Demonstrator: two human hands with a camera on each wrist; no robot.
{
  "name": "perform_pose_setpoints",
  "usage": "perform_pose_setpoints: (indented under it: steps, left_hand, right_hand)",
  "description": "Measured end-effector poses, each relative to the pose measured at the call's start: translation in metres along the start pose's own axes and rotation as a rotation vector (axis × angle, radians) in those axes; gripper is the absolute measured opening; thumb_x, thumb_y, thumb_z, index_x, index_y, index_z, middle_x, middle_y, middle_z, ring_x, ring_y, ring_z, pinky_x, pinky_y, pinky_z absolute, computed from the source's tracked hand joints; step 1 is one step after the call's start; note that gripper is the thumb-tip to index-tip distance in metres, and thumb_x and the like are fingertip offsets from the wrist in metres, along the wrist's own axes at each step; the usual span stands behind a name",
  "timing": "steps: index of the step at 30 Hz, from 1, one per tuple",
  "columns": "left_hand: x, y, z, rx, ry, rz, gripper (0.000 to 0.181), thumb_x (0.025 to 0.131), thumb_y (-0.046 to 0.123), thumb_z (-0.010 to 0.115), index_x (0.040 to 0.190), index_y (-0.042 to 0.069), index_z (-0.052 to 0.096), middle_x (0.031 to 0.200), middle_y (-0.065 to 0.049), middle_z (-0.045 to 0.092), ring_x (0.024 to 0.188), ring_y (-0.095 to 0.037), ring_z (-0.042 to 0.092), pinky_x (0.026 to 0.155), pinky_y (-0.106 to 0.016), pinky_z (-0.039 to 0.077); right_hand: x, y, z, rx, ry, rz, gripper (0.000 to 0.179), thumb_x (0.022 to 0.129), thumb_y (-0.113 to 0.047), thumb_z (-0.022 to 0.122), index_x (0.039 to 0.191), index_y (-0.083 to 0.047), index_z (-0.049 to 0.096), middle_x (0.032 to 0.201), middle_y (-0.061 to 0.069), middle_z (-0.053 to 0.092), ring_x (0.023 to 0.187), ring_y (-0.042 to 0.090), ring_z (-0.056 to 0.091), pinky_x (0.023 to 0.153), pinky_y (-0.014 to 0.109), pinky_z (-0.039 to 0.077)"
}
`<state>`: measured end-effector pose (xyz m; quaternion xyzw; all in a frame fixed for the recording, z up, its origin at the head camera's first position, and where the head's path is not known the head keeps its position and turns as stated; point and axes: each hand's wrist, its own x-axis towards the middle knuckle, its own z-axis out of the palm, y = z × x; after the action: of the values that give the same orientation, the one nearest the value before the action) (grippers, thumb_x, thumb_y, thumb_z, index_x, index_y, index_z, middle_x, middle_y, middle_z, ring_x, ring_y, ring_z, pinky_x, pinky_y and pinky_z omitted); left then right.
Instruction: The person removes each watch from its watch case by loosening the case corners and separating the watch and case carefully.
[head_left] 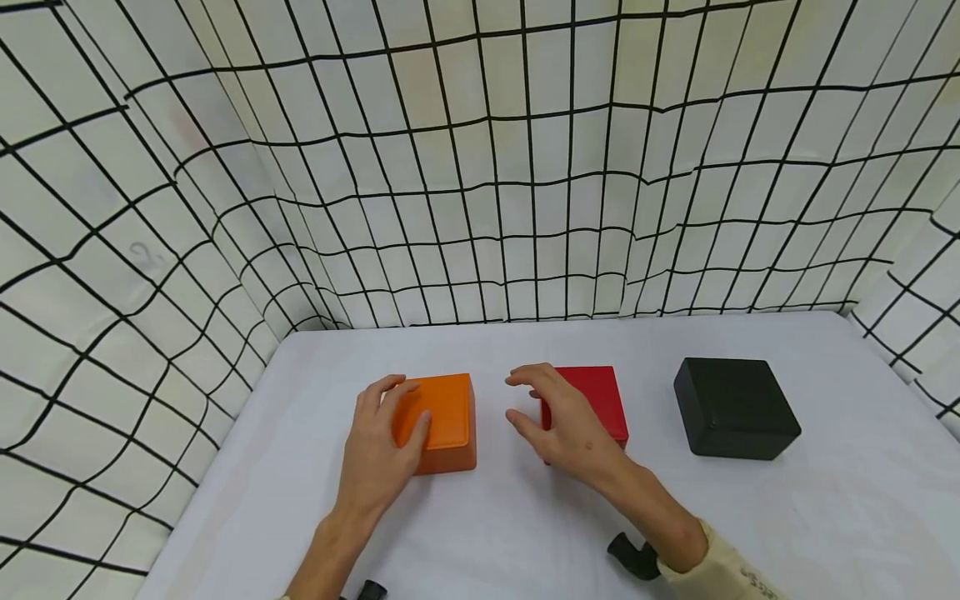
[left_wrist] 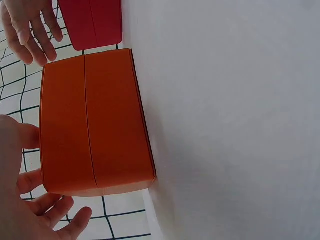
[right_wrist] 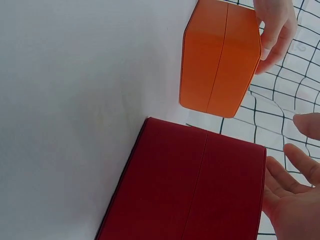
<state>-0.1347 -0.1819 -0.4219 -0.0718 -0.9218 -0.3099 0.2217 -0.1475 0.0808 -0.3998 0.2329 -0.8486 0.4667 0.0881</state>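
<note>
An orange box [head_left: 438, 417] with a seam round its sides sits on the white table. My left hand [head_left: 378, 450] is over its left part, the thumb above the top and the fingers loosely bent by the left and far sides. The left wrist view shows those fingers [left_wrist: 75, 225] spread apart; whether they touch the box is hard to tell. To the right lies a red box [head_left: 600, 400], also seamed. My right hand [head_left: 573, 425] hovers over its left part with relaxed, parted fingers and holds nothing. The hand covers part of that box.
A black box [head_left: 738, 408] stands on the table [head_left: 525, 533] to the right of the red one. White walls with a black grid [head_left: 525, 183] enclose the back and sides. Dark strap-like pieces [head_left: 633, 557] show by the wrists.
</note>
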Motion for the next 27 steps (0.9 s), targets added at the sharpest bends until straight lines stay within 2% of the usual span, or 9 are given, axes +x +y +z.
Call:
perform_pose_setpoints:
  steps: [7,14,22,27]
  left_hand:
    - [-0.003,-0.005,-0.003,-0.03,-0.074,-0.065,0.048,0.095,0.023,0.074,0.138,0.008,0.061,0.151,-0.01,0.049,0.143,-0.031,0.047,0.119,-0.054,0.044]
    - [-0.005,-0.007,-0.007,-0.067,-0.118,-0.103,0.053,0.097,0.024,0.072,0.144,0.006,0.056,0.155,-0.012,0.045,0.139,-0.033,0.051,0.106,-0.052,0.055]
    - [-0.008,-0.013,-0.012,-0.112,-0.163,-0.15,0.059,0.098,0.03,0.072,0.148,0.009,0.051,0.159,-0.011,0.041,0.139,-0.035,0.053,0.105,-0.053,0.056]
    - [-0.009,-0.015,-0.015,-0.155,-0.196,-0.168,0.063,0.097,0.034,0.072,0.151,0.011,0.048,0.16,-0.01,0.04,0.142,-0.032,0.05,0.105,-0.052,0.055]
  right_hand:
    - [0.001,-0.002,0.005,0.014,-0.012,0.0,0.046,0.09,-0.011,0.079,0.134,-0.009,0.064,0.138,0.005,0.064,0.121,0.023,0.066,0.101,0.047,0.06]
    - [0.003,-0.007,0.009,0.03,-0.038,0.028,0.046,0.092,-0.012,0.078,0.135,-0.011,0.063,0.141,0.004,0.062,0.121,0.024,0.066,0.103,0.048,0.059]
    - [0.004,-0.011,0.013,0.041,-0.065,0.093,0.048,0.092,-0.015,0.078,0.137,-0.014,0.062,0.144,0.003,0.061,0.122,0.026,0.066,0.101,0.045,0.061]
    - [0.006,-0.012,0.016,0.055,-0.094,0.096,0.048,0.093,-0.016,0.077,0.138,-0.014,0.06,0.146,0.005,0.059,0.123,0.033,0.066,0.1,0.047,0.061]
